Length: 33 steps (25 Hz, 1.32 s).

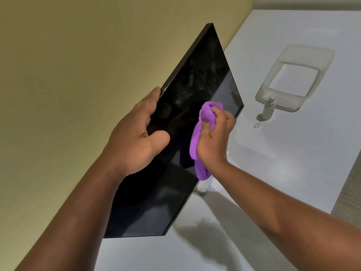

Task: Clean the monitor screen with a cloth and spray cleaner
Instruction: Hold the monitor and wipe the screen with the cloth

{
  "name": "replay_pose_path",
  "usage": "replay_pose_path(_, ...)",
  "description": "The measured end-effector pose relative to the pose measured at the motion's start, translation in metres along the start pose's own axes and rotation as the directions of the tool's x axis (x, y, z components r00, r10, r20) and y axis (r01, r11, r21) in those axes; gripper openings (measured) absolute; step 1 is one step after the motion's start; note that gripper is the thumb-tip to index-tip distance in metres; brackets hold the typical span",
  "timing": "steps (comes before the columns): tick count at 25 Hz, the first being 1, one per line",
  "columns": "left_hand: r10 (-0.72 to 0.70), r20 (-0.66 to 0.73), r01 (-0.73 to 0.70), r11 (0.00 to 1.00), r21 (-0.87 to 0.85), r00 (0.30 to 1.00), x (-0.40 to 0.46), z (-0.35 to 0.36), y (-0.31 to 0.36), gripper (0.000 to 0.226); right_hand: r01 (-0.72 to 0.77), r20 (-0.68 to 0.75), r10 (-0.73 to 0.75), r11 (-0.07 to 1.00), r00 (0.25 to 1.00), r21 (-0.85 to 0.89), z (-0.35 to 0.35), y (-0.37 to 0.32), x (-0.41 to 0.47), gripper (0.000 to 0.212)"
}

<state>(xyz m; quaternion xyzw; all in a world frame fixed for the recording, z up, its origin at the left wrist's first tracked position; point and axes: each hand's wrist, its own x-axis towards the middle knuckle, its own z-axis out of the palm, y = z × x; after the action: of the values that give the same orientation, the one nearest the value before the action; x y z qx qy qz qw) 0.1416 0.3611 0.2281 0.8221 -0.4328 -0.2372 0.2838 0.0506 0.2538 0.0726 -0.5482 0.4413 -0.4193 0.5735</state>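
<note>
A black monitor (197, 75) stands on a white desk, its dark screen speckled with fine droplets in the upper part. My left hand (136, 132) grips the monitor's top edge, fingers behind it and thumb on the front. My right hand (214, 137) is closed around a bunched purple cloth (197, 137) and presses it against the lower middle of the screen. A small white spray bottle (269, 108) stands upright on the desk to the right, with its clear cap (257, 124) lying beside it.
A clear plastic tub (324, 61) sits on the white desk (283, 173) behind the spray bottle. A yellow-green wall (78, 65) runs close behind the monitor. The monitor's silver stand (204, 187) shows below the screen. The desk's right edge meets a grey textured surface (349, 192).
</note>
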Motion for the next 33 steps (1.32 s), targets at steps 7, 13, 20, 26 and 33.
replay_pose_path(7, 0.006, -0.013, -0.007, 1.000, -0.028, 1.000, 0.001, 0.001, -0.003, 0.105, 0.262, 0.117, -0.274, 0.959, 0.955, 0.105, 0.020, -0.021, -0.027, 0.038)
replay_pose_path(13, 0.012, -0.011, -0.012, 0.999, -0.030, 1.000, -0.001, 0.001, 0.000, 0.104, 0.153, -0.032, -0.151, 0.984, 0.988, 0.091, 0.024, -0.035, 0.010, 0.039)
replay_pose_path(20, -0.006, -0.013, 0.005, 0.998, -0.062, 1.000, 0.000, -0.001, -0.001, 0.105, 0.268, 0.170, -0.274, 0.962, 0.947, 0.056, 0.001, -0.015, -0.007, 0.041)
replay_pose_path(26, 0.084, 0.013, -0.082, 0.993, -0.087, 0.996, 0.000, 0.000, 0.002, 0.098, 0.497, 0.176, -0.500, 0.865, 0.848, 0.066, 0.028, -0.046, -0.001, 0.046)
replay_pose_path(33, 0.000, -0.019, -0.002, 0.992, -0.129, 1.000, 0.001, 0.000, -0.001, 0.107, 0.302, 0.033, -0.301, 0.953, 0.953, 0.003, 0.021, -0.049, 0.021, 0.044)
